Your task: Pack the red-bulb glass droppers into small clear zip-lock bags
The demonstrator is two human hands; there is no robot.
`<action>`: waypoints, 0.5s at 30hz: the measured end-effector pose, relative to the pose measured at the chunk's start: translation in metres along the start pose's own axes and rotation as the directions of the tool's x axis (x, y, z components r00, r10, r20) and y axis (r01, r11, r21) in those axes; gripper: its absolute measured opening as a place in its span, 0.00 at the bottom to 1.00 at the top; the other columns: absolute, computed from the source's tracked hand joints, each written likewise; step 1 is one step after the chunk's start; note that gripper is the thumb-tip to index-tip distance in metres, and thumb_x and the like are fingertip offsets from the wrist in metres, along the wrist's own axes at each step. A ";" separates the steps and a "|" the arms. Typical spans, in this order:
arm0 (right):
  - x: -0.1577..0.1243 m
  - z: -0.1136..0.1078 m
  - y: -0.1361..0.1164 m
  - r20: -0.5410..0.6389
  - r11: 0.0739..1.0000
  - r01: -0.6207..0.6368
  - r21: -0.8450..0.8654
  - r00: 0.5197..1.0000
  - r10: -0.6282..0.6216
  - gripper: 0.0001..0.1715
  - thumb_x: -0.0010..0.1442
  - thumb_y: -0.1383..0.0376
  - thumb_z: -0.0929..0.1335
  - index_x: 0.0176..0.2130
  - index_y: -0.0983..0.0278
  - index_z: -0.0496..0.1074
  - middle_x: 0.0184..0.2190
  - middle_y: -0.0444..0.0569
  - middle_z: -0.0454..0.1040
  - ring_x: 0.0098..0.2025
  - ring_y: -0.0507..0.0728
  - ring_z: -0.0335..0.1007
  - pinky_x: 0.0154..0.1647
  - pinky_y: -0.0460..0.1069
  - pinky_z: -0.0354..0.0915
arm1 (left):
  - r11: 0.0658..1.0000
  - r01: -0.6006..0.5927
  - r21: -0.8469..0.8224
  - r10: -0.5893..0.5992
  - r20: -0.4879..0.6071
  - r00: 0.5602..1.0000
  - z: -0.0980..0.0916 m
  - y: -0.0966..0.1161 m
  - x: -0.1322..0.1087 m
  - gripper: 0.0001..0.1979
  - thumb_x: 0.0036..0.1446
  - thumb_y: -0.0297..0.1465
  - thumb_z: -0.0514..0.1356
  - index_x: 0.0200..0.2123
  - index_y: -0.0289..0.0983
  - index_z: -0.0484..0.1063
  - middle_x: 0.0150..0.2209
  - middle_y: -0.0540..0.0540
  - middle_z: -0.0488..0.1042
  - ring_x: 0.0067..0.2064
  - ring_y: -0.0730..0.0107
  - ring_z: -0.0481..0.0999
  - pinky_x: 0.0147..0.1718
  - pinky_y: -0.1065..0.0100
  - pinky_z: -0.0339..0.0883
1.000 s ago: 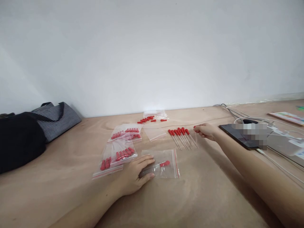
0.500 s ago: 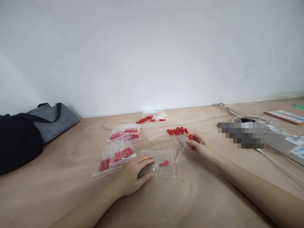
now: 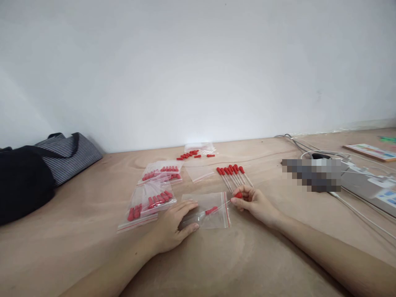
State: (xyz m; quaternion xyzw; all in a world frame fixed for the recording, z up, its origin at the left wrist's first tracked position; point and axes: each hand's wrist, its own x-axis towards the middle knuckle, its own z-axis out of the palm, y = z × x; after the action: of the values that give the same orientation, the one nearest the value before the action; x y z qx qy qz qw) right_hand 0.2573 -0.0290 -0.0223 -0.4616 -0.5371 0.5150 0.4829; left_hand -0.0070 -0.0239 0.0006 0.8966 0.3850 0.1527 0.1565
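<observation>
Your left hand (image 3: 176, 225), fingers and thumb parted, rests on the zip-lock bag (image 3: 208, 199); rightward, your right hand (image 3: 255, 202) pinches a dropper (image 3: 238, 195) by its red bulb, stem pointing left from those fingertips, apparently into the bag's mouth.

L hand (image 3: 175, 225) & R hand (image 3: 253, 203) were both bare, uncovered to the fingertips. L forearm (image 3: 123, 266), nr L in the scene, was bare too, w/ 1 sm. dark spot (image 3: 135, 253) a bit below the wrist. R forearm (image 3: 324, 251), nr R, was also bare, slim & plain-looking. Fine detail on nails was too sm. to tell.
</observation>
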 end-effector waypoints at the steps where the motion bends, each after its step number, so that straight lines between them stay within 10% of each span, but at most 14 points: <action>1: -0.002 0.003 0.000 0.051 0.999 0.002 -0.045 0.999 0.001 0.19 0.41 0.54 0.71 0.27 0.64 0.66 0.20 0.40 0.63 0.21 0.47 0.55 0.22 0.44 0.54 | 1.000 0.004 -0.001 -0.004 -0.005 1.000 0.000 0.000 0.000 0.21 0.54 0.37 0.55 0.51 0.41 0.61 0.53 0.45 0.65 0.53 0.58 0.63 0.51 0.56 0.58; 8: -0.008 0.009 -0.005 0.295 0.907 0.231 -0.353 0.947 -0.127 0.09 0.47 0.60 0.69 0.29 0.62 0.75 0.26 0.45 0.65 0.28 0.50 0.60 0.28 0.45 0.57 | 1.000 0.009 -0.002 -0.009 -0.015 1.000 0.000 0.002 0.000 0.20 0.54 0.36 0.55 0.51 0.40 0.61 0.52 0.44 0.66 0.52 0.58 0.64 0.50 0.57 0.58; 15: -0.005 0.012 -0.008 0.395 0.929 0.193 -0.316 0.917 -0.056 0.14 0.52 0.59 0.66 0.36 0.63 0.74 0.21 0.42 0.62 0.22 0.47 0.54 0.22 0.43 0.53 | 1.000 0.008 -0.009 -0.008 -0.017 1.000 0.000 0.002 0.000 0.20 0.54 0.36 0.56 0.50 0.40 0.61 0.51 0.44 0.66 0.51 0.59 0.65 0.49 0.58 0.60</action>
State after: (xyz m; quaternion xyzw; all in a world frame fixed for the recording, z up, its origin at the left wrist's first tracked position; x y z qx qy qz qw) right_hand 0.2461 -0.0360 -0.0145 -0.3957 -0.7315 0.4589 0.3127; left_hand -0.0053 -0.0255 0.0017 0.8931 0.3892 0.1613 0.1577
